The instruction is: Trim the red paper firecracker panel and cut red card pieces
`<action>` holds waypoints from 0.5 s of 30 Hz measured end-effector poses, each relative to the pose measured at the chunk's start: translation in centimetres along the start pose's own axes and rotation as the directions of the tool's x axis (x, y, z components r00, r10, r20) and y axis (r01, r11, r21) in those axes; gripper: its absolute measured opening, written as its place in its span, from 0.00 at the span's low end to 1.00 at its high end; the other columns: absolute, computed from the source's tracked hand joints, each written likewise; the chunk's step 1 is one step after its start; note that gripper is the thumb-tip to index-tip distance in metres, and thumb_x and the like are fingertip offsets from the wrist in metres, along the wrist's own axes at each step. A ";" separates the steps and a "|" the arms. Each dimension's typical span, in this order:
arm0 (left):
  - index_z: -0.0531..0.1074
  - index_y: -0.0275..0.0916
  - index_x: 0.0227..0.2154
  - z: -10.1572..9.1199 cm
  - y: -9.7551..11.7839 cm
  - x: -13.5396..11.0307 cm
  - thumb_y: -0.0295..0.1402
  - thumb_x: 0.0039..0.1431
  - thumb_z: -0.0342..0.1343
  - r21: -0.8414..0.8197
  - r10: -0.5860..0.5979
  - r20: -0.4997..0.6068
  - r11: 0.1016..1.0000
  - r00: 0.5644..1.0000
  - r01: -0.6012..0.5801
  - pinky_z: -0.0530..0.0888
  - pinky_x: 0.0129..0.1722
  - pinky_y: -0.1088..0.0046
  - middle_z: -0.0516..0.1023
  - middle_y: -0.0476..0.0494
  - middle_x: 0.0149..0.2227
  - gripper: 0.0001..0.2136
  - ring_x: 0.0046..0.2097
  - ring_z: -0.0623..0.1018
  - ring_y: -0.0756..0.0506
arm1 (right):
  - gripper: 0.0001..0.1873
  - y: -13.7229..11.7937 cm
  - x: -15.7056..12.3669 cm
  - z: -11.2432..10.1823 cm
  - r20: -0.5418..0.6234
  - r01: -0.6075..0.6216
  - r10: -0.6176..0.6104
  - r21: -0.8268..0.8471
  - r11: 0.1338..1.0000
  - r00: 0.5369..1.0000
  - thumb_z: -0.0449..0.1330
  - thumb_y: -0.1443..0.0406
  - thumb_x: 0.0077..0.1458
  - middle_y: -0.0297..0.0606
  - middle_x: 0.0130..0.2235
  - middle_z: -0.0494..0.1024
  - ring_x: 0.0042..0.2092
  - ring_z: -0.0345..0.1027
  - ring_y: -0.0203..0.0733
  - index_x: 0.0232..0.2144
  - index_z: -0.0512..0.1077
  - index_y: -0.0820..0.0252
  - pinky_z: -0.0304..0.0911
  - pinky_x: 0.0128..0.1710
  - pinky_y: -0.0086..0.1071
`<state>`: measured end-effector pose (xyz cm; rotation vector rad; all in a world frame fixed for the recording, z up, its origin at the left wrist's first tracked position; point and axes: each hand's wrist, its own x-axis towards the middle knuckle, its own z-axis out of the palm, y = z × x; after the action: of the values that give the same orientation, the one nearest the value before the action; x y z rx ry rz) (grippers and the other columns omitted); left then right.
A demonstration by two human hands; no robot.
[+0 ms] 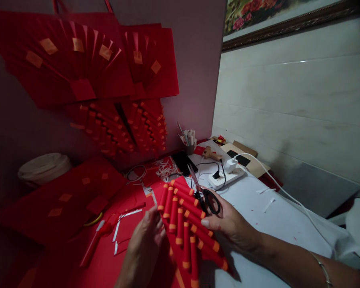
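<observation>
A string of red paper firecrackers [185, 218], small tubes with orange bands at the ends, slants in two rows at the front middle. My right hand [225, 220] grips its right side, the thumb lying on top of the tubes. A pair of scissors [204, 196] with black handle loops is at the same hand, blades pointing up and away; how the fingers hold it is partly hidden. My left hand [147, 236] is at the string's left edge, fingers apart and loosely curved, thumb not clamped on the tubes. Its lower fingers are partly hidden.
Red folded-paper fans [84, 76] and finished firecracker strings [108, 128] hang on the wall. A glue gun [211, 154], a white power strip [226, 176], a black phone [183, 163] and a pen cup [190, 146] stand behind. A red-handled tool [93, 244] lies left. A white cable crosses right.
</observation>
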<state>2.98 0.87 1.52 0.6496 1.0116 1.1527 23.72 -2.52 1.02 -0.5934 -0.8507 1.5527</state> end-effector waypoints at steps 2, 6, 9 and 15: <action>0.78 0.40 0.28 0.5 -0.2 -0.5 0.39 0.44 0.72 -0.086 -0.165 0.113 0.981 0.980 0.175 0.77 0.29 0.72 0.78 0.49 0.25 0.12 0.26 0.77 0.47 | 0.38 0.4 -0.2 -0.3 -0.006 -0.018 0.017 -0.105 0.994 1.000 0.68 0.71 0.51 0.41 0.54 0.74 0.53 0.70 0.49 0.61 0.61 0.51 0.62 0.57 0.46; 0.78 0.36 0.36 1.1 -0.8 -1.2 0.27 0.42 0.73 -0.031 -0.270 0.231 0.958 0.935 0.284 0.78 0.31 0.69 0.81 0.44 0.28 0.16 0.28 0.81 0.44 | 0.38 0.7 -0.6 -0.5 -0.016 -0.085 0.084 -0.290 0.953 0.996 0.68 0.67 0.54 0.41 0.55 0.73 0.51 0.70 0.46 0.63 0.58 0.50 0.62 0.57 0.45; 0.77 0.35 0.36 0.9 -0.6 -0.7 0.24 0.43 0.71 -0.056 -0.261 0.188 0.960 0.947 0.275 0.80 0.33 0.67 0.83 0.40 0.32 0.15 0.32 0.82 0.41 | 0.40 0.5 -0.8 -0.7 -0.044 -0.114 0.105 -0.330 0.937 0.994 0.71 0.61 0.52 0.41 0.54 0.71 0.52 0.68 0.47 0.63 0.59 0.52 0.60 0.57 0.43; 0.76 0.36 0.25 -0.9 0.6 1.7 0.16 0.43 0.66 -0.239 -0.147 0.007 0.960 0.989 0.145 0.79 0.27 0.77 0.79 0.49 0.23 0.10 0.24 0.78 0.50 | 0.30 0.3 -0.6 -1.4 -0.122 -0.132 0.105 -0.235 0.963 0.987 0.54 0.48 0.65 0.43 0.46 0.74 0.45 0.68 0.46 0.61 0.66 0.57 0.62 0.47 0.40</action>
<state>2.04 2.60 1.13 0.3705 0.8965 1.1270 24.69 -2.86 -0.14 -0.9123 -0.9432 1.5190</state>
